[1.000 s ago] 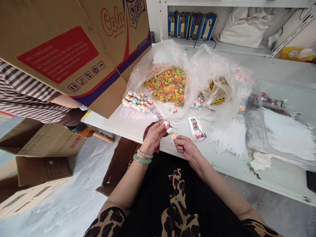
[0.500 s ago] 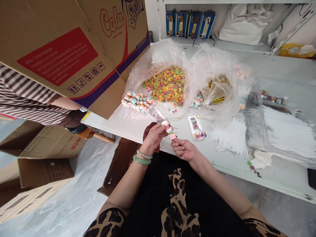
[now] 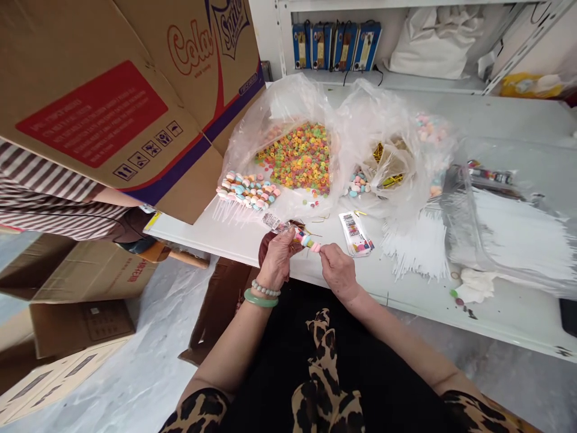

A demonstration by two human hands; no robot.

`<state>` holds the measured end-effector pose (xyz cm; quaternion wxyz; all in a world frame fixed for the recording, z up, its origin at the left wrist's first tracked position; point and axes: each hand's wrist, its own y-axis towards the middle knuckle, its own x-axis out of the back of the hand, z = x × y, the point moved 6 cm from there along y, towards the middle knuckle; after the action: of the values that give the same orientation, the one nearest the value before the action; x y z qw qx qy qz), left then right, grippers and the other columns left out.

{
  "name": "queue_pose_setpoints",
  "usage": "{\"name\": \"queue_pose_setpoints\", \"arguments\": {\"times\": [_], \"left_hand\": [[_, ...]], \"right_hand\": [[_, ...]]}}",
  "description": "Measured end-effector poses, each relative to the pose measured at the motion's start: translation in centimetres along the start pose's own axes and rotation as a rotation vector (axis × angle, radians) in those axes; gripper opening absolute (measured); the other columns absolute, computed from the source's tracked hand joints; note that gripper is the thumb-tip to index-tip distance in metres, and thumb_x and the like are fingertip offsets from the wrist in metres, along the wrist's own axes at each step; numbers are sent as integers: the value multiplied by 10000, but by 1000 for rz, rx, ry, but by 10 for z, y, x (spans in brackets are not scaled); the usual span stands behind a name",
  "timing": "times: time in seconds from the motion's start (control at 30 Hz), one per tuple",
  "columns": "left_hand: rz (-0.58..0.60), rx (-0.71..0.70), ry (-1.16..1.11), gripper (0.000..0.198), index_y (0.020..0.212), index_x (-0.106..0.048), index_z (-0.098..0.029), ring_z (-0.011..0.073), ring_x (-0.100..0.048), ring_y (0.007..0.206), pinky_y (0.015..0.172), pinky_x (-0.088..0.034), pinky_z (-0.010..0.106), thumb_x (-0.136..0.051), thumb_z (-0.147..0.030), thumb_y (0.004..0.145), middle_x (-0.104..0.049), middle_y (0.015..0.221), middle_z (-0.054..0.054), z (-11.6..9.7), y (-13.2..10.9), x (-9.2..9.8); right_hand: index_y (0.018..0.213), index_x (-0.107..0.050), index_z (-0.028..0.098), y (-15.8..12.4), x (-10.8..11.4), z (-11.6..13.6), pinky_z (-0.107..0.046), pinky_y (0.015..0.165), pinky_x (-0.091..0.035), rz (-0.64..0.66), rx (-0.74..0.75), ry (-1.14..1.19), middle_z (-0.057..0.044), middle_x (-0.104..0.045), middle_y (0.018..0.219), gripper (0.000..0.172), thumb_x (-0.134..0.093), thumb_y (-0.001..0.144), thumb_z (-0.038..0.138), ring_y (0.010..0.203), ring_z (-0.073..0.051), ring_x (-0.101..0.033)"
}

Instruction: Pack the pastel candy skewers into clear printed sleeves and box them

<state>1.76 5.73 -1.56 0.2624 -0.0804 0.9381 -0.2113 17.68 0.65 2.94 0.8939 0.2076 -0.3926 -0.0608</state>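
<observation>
Two bare hands work just over the edge of a white table (image 3: 193,225). L hand (image 3: 278,258) is closed round a candy skewer (image 3: 304,239), w/ a clear sleeve (image 3: 273,222) carrying a printed label poking out past the thumb toward the bags. R hand (image 3: 337,270) pinches the pink end candy (image 3: 316,247) betw. thumb & fingers, so both grips are closed, neither open. Skewer is held in the air betw. the hands, not resting on the table. Step in hand looks like finishing one skewer, seating the candies or easing the sleeve on; can't tell which from here. Next move prob. calls for a steady pinch so nothing slides off the stick. Nearby: row of finished skewers (image 3: 246,191), heap of rainbow candy rings (image 3: 293,156) in a clear poly bag, stack of printed labels (image 3: 356,234), loose white sticks (image 3: 415,246), gold twist ties (image 3: 392,180) in a second bag. Jade bangle (image 3: 260,299) & bead bracelet (image 3: 265,290) on L wrist. Another person's striped sleeve (image 3: 40,186) shows at far left under a big carton (image 3: 99,114).
</observation>
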Motion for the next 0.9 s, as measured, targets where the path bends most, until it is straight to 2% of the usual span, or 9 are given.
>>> {"name": "queue_pose_setpoints", "arguments": {"times": [0.1, 0.23, 0.4, 0.57, 0.77, 0.9], "left_hand": [[-81, 101, -43, 364, 797, -643, -146, 143, -621, 642, 698, -511, 313, -776, -467, 686, -683, 747, 36, 11, 0, 3], [-140, 181, -107, 301, 780, -618, -165, 148, -632, 661, 732, -524, 327, -735, -441, 747, -674, 730, 27, 13, 1, 8], [-95, 94, -71, 319, 767, -615, -165, 150, -634, 681, 713, -522, 317, -744, -454, 732, -670, 751, 26, 9, 0, 4], [-82, -39, -25, 345, 748, -630, -150, 132, -613, 676, 731, -512, 305, -803, -432, 648, -646, 722, 8, 6, -4, -3], [-82, 6, 16, 357, 749, -659, -136, 137, -598, 646, 696, -488, 305, -823, -424, 615, -662, 715, 28, 1, -6, -3], [-97, 7, 19, 357, 751, -665, -132, 136, -599, 650, 687, -470, 292, -827, -416, 608, -665, 712, 30, 3, -8, -3]], "right_hand": [[863, -657, 198, -4, 2, 7, -294, 569, -292, -38, 148, -264, -31, -576, 671, 280, -397, 951, 143, 623, -152, -490], [837, -653, 200, -7, 2, 12, -320, 574, -257, -36, 234, -347, -33, -556, 650, 287, -401, 951, 126, 615, -159, -445], [835, -643, 196, -5, 2, 12, -320, 578, -256, -25, 201, -306, -38, -545, 668, 296, -384, 961, 131, 636, -155, -447], [784, -617, 187, -6, 4, 16, -322, 586, -258, -121, 278, -414, -28, -535, 646, 271, -416, 955, 125, 626, -152, -432], [794, -608, 192, -12, 2, 13, -338, 584, -260, -130, 358, -501, -28, -536, 639, 263, -409, 944, 108, 607, -154, -420], [818, -622, 195, -12, 1, 13, -322, 594, -296, -131, 330, -441, -31, -551, 648, 249, -419, 933, 109, 619, -160, -449]]}}
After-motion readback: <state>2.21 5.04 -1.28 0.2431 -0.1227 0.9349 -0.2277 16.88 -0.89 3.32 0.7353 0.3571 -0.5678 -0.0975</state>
